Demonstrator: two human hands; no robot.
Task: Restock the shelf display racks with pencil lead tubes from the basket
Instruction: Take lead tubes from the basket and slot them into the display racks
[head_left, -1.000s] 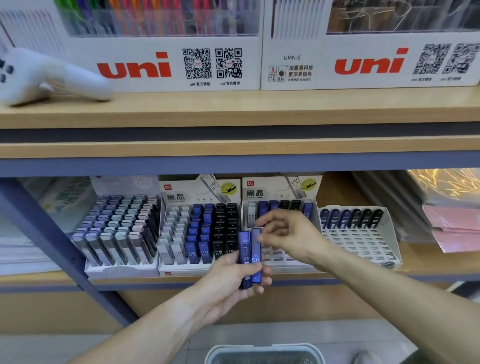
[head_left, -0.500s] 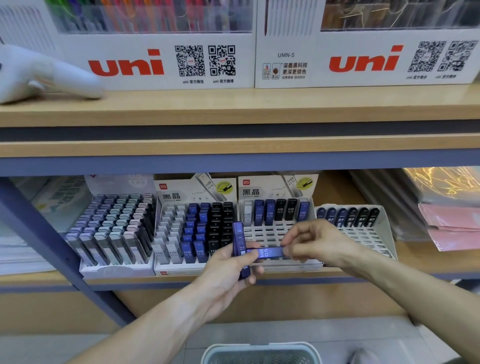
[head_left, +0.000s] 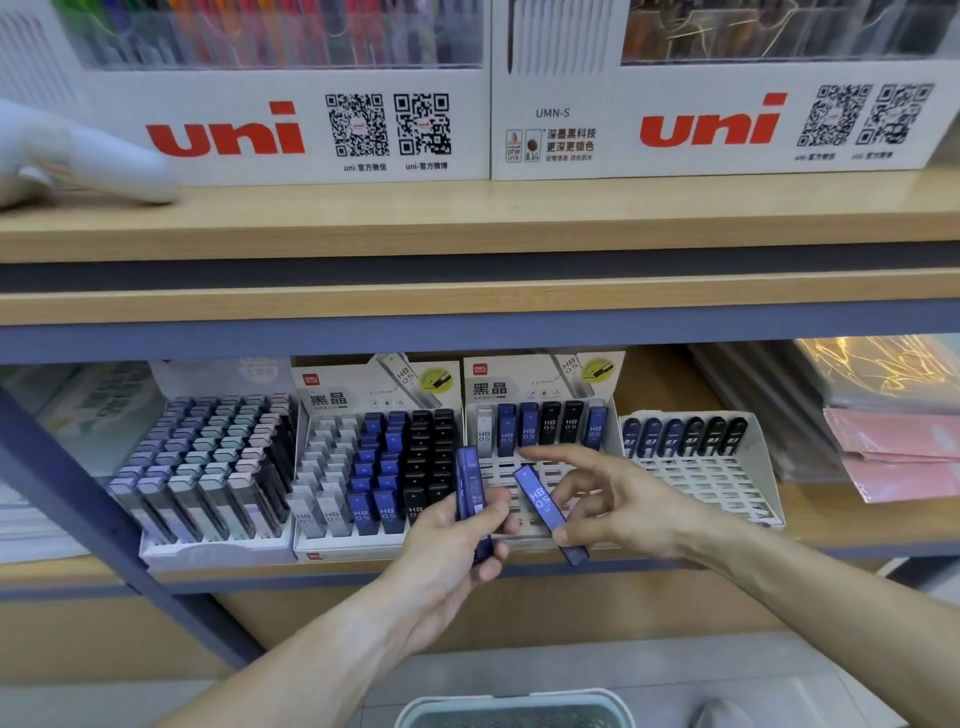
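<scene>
Stationery shop (stocked display racks (head_left: 540, 467))

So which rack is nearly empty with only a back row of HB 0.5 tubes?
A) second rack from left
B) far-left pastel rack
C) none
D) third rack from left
D: the third rack shows bare white slots in front of a single back row of HB 0.5 tubes.

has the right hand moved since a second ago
Yes. The right hand, pinching a blue tube, has dropped from the third rack's filled back row toward its front edge.
</scene>
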